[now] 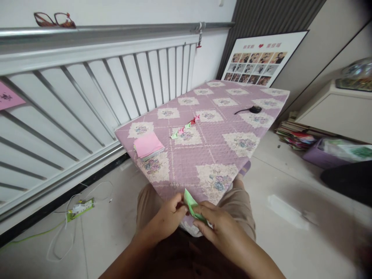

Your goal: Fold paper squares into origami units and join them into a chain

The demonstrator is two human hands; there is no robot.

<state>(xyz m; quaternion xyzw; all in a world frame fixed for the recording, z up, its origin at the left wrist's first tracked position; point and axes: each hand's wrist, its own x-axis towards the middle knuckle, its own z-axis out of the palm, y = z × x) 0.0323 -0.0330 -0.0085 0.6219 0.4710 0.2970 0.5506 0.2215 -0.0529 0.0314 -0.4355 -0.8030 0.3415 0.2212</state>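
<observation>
A folded piece of light green paper [190,202] is held between both hands over the near corner of the cloth-covered table [188,162]. My left hand [171,213] pinches its left edge with thumb and finger. On the right side, the fingers and thumb of my right hand [213,221] close round the lower end of the paper. A stack of square paper with a pink sheet on top [148,145] lies at the table's left edge. Farther back, a slanting row of small folded pink, red and green papers [187,126] rests on the cloth.
A black object with a thin tail [255,109] lies at the table's right. A white radiator [145,77] stands along the left side. Glasses [55,19] rest above its pipe. A power strip with cables [80,209] is on the floor at left.
</observation>
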